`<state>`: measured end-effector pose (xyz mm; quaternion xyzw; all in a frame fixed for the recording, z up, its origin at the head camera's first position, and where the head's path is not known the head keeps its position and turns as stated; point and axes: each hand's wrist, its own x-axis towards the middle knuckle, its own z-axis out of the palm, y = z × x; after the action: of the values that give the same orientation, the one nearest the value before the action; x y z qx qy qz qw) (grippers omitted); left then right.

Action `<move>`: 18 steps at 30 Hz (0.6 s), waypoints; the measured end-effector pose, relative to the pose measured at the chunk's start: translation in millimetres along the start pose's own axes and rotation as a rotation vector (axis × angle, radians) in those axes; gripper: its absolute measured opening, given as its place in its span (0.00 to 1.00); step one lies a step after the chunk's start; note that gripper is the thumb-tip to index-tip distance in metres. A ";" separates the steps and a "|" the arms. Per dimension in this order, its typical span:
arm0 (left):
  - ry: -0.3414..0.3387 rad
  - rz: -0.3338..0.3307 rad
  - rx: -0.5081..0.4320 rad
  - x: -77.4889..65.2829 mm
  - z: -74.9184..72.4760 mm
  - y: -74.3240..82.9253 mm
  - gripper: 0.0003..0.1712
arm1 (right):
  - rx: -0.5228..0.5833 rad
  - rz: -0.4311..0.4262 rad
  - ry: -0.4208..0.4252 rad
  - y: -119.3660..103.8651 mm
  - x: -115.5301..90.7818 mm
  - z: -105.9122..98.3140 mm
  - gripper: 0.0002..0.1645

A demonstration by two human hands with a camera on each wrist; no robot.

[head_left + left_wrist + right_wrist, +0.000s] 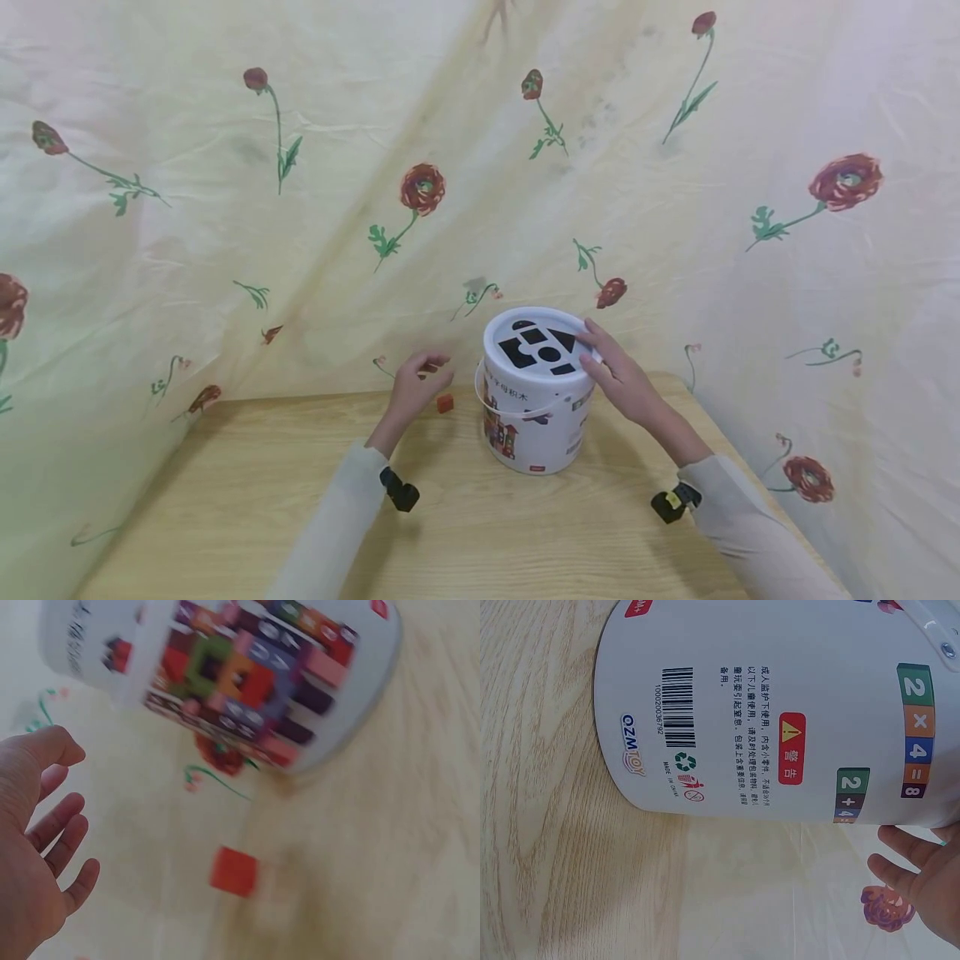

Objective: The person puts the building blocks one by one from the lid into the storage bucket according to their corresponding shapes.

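Observation:
A white toy-block bucket (528, 433) with printed sides stands on the table. Its white lid (572, 323) has several dark shaped openings. My right hand (626, 379) rests at the lid's right rim, fingers reaching onto the top; in the right wrist view, the right hand (930, 881) shows only partly at the bucket's upper end. Left of the bucket is my left hand (420, 387), loosely bent and holding nothing. Close to it, between hand and bucket, is a small red block (446, 403), blurred in the left wrist view, where the left hand (45, 840) is apart from it.
The wooden table (525, 533) extends toward me and to both sides. A pale flowered cloth (337, 250) hangs close behind the table and along its sides. The bucket's thin handle (517, 414) hangs down across its front.

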<state>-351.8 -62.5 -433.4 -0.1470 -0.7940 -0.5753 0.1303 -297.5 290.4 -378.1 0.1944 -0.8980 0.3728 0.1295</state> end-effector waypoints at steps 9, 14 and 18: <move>-0.039 -0.051 0.019 -9.8 5.0 -32.8 0.18 | 0.001 0.003 0.002 -1.6 -1.8 -0.6 0.31; -0.054 -0.058 0.049 -12.4 9.9 -44.6 0.19 | 0.002 0.004 0.003 -1.8 -1.7 -0.5 0.31; -0.075 -0.055 0.051 -14.9 12.0 -52.9 0.21 | 0.000 0.002 0.004 -1.7 -1.2 -0.3 0.31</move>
<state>-358.8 -67.9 -488.9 -0.1433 -0.8165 -0.5523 0.0883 -295.6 289.9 -377.3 0.1930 -0.8980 0.3732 0.1309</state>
